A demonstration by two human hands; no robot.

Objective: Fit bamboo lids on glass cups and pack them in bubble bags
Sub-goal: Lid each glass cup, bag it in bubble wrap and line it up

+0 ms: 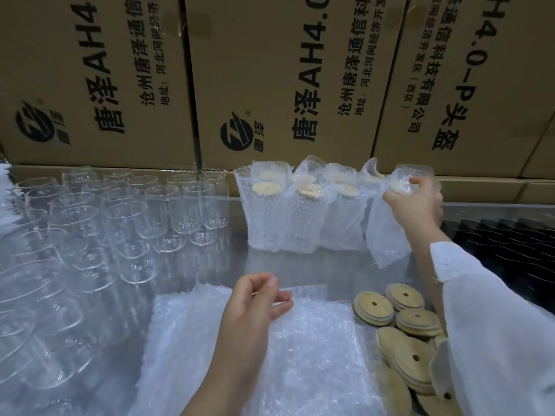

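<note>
Bubble bags [300,340] lie flat; right hand [416,208] grips upright bagged cup [387,235].

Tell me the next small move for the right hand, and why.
Probably set the bagged cup down at the right end of the packed row and let go. The right hand grips its top, tilted beside that row, and the left hand hovers over the spare bubble bags.
</note>
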